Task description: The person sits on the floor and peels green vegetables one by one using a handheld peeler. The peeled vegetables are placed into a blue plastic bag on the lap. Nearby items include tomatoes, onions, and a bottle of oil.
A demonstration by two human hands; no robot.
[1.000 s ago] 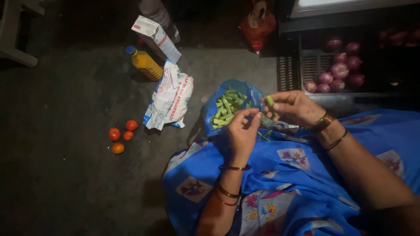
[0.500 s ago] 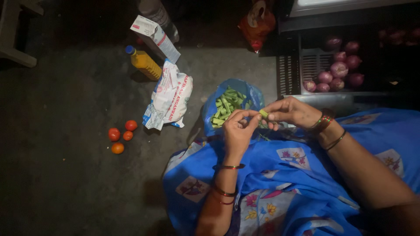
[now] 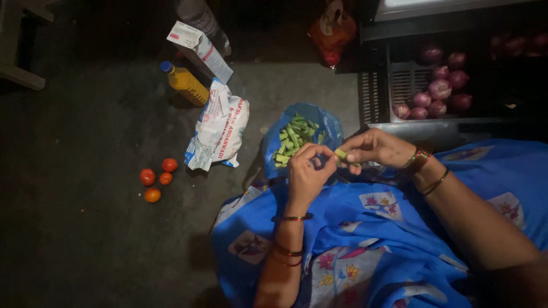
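Left of the blue bag (image 3: 328, 122) of green pods, tomatoes (image 3: 155, 179) are lying on the floor. Your left hand (image 3: 305, 171) is now closing its fingertips at the short green pod piece (image 3: 341, 153) your right hand (image 3: 374, 147) is pinching just in front of that bag; a second ago they were apart.

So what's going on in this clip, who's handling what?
A person sitting on the floor in blue patterned cloth holds a short green pod piece between both hands: the right hand pinches it and the left hand meets it at the fingertips. Just beyond the hands, an open blue bag holds more green pieces. On the floor to the left lie four tomatoes, a white packet and a yellow oil bottle. A crate of red onions sits at upper right.
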